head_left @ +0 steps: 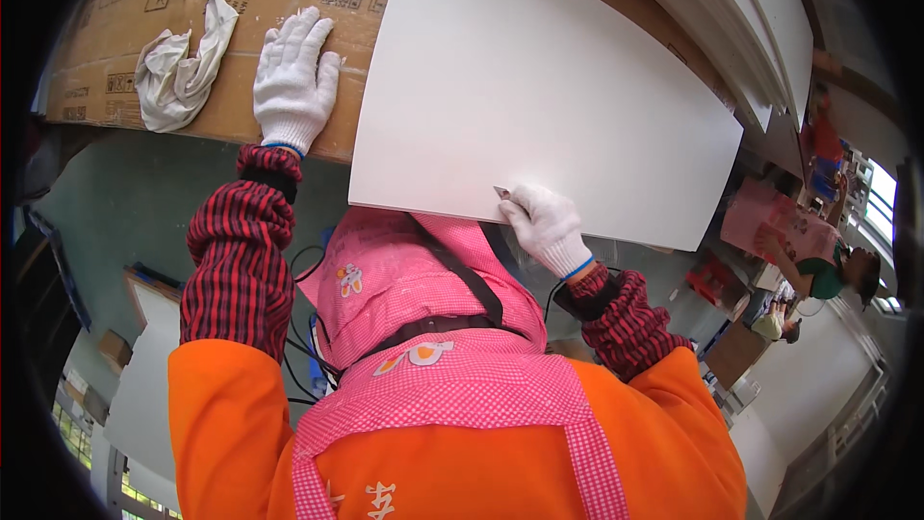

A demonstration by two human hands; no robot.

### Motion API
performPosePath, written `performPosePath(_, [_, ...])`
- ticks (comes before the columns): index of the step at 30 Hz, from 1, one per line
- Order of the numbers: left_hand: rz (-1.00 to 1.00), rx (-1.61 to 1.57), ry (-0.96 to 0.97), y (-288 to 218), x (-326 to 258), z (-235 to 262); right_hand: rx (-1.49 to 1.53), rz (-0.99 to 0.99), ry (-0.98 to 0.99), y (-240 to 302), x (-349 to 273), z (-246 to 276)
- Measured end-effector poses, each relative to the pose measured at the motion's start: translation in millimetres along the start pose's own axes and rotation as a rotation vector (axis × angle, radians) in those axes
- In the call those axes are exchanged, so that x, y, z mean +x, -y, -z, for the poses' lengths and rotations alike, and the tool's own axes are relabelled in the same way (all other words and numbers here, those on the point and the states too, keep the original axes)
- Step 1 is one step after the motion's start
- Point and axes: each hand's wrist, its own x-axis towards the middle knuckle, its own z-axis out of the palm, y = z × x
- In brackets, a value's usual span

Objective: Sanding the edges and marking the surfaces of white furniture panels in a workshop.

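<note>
Orange sleeves and a pink checked apron (452, 395) fill the lower middle of the frame, closest to the lens. Beyond them, in the upper half, lies the worktop (106, 67), covered with flattened brown cardboard. On it rests the largest thing in hand, a white board (549, 87), which spreads from the upper middle toward the right, its near edge jutting past the worktop edge. More white boards (751, 10) are stacked at the upper right.

Next in size, the left hand (294, 77), gloved in white, lies flat with fingers spread wide on the cardboard, just beside the board's left edge and holding nothing. A crumpled white rag (178, 72) lies near it at the upper left.

Smallest, the right hand (544, 221), also gloved, is closed narrowly on a small blade (502, 192) whose tip touches the board's near edge at centre.

Judging from this, the edge work goes best with the blade kept at a low, steady angle along the edge, light pressure, and the free hand moved onto the board itself to stop it sliding, since so much overhangs.
</note>
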Motion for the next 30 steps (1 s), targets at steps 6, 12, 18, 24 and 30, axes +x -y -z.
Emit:
performPosePath(6, [-0.029,-0.035,-0.016,-5,4,-7,0.008,0.224,0.188,127,77,-74])
performPosePath(12, [-0.051,0.025,0.053,-7,1,-3,0.073,0.124,-0.077,59,36,-55])
performPosePath(18, [-0.083,0.024,0.058,-9,2,1,-0.055,-0.407,-0.366,-95,-82,27])
performPosePath(24, [-0.077,0.02,0.084,-23,7,3,-0.023,-0.756,-0.631,-257,-165,74])
performPosePath(30, [-0.09,0.06,0.096,-26,9,0,0.175,-0.973,-0.579,-351,-172,135])
